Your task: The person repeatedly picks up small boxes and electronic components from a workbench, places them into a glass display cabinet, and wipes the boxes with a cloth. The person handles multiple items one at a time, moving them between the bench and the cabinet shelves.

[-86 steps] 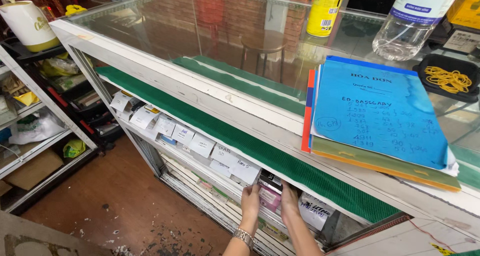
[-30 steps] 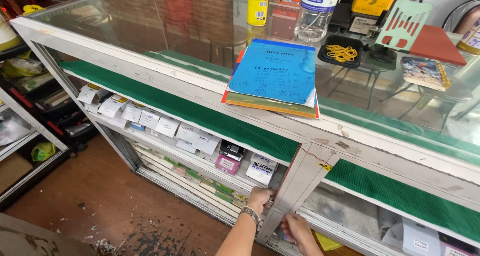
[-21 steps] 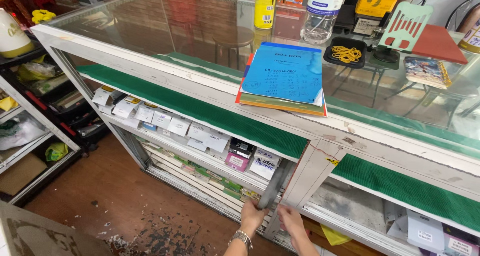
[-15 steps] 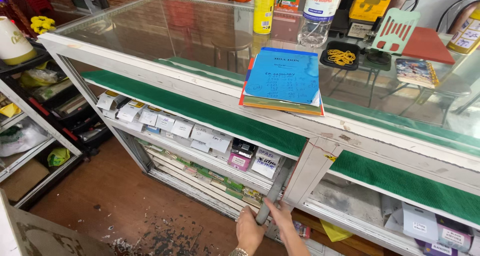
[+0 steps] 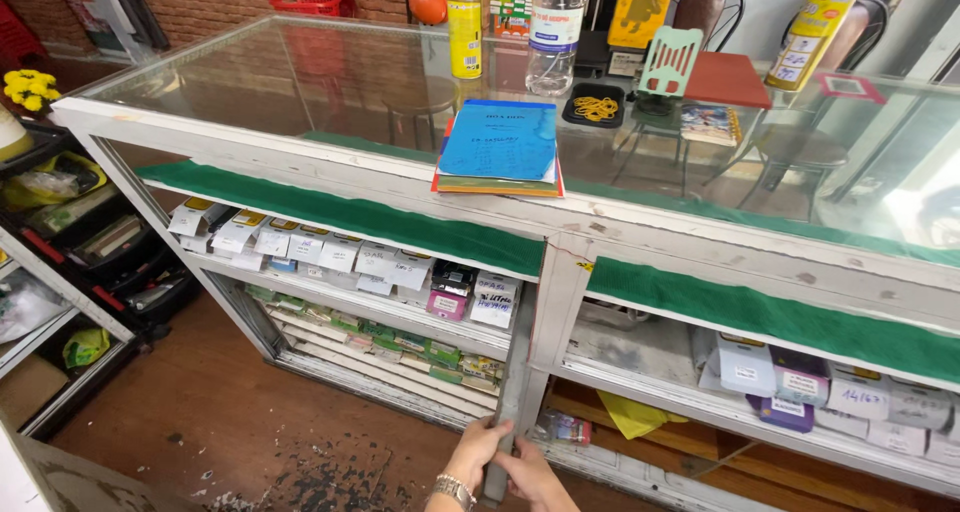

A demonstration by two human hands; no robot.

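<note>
Only the person's two hands and a bit of forearm show, low at the bottom edge of the view. The left hand [image 5: 478,450] is bare: no glove, no ring to be seen. Just below it, on the wrist, sits a metal link watch band [image 5: 455,490], silvery, catching a little light. The right hand [image 5: 532,475] is bare too, with no band or sleeve showing beside it. Both forearms are uncovered as far as the frame goes; no cuff reaches in.

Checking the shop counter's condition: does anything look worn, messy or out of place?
Yes. The white cabinet frame has chipped, worn paint, and dark debris lies scattered on the brown floor left of the hands. Both hands grip a grey bar.
</note>
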